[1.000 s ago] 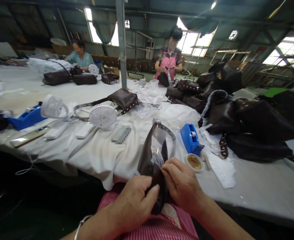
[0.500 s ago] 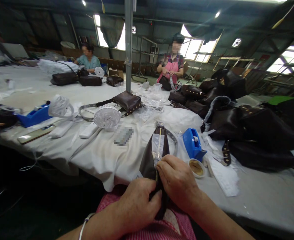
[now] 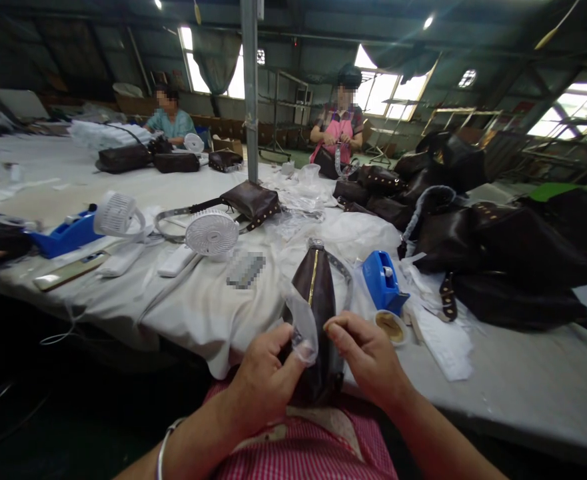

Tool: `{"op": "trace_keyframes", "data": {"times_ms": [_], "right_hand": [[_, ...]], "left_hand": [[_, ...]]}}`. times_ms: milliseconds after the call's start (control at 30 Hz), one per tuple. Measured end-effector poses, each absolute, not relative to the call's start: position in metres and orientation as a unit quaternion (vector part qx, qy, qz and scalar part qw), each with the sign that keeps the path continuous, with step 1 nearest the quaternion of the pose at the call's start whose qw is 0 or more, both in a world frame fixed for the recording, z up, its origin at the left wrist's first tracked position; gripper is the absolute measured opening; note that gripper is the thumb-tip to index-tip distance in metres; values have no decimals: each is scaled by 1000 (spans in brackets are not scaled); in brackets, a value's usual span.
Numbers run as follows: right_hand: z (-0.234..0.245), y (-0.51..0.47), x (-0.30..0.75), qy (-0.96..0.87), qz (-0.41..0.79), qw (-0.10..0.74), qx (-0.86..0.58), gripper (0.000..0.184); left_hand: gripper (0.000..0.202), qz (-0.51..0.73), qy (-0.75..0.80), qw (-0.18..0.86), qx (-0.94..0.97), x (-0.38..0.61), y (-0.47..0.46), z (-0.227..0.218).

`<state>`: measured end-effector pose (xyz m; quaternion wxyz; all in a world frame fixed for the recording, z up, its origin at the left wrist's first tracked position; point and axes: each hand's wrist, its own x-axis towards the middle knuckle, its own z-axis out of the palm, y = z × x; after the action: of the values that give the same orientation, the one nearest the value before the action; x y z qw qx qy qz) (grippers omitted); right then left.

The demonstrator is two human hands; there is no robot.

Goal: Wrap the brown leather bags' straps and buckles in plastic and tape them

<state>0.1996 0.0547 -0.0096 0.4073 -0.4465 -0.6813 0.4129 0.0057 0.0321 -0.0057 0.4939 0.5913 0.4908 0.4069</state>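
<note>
A dark brown leather bag [image 3: 317, 293] with a gold zip stands upright on my lap, leaning against the table edge. My left hand [image 3: 263, 380] grips its near end and pinches a piece of clear plastic film [image 3: 302, 327] against it. My right hand [image 3: 368, 357] is closed on the bag's right side, thumb near the film. The bag's studded strap [image 3: 343, 270] loops behind it.
A blue tape dispenser [image 3: 382, 280] and a small cup [image 3: 390, 327] sit right of the bag. Dark bags [image 3: 503, 253] are piled at the right. Two white fans [image 3: 212, 232], another blue dispenser [image 3: 66, 233] and a brown bag [image 3: 250, 200] lie left. Two people work across the cloth-covered table [image 3: 198, 307].
The bag has turned so its gold zip faces me. The plastic film has come off the bag's top and now hangs in my left fingers. My hands have moved slightly apart.
</note>
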Motion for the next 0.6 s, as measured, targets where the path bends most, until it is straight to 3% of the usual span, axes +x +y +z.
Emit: {"op": "trace_keyframes", "data": {"times_ms": [133, 233, 333, 467, 600], "right_hand": [[-19, 66, 197, -517, 664, 370, -394, 53], [-14, 66, 188, -445, 729, 391, -342, 45], [-5, 63, 180, -433, 690, 442, -374, 30], [3, 59, 176, -524, 531, 509, -429, 22], [8, 54, 176, -599, 413, 530, -435, 22]], "left_hand": [[29, 407, 415, 544, 605, 7, 31, -3], [31, 380, 381, 549, 639, 8, 34, -2], [33, 375, 395, 494, 678, 6, 38, -4], [28, 377, 367, 367, 767, -5, 40, -10], [26, 351, 304, 351, 813, -22, 38, -16]]}}
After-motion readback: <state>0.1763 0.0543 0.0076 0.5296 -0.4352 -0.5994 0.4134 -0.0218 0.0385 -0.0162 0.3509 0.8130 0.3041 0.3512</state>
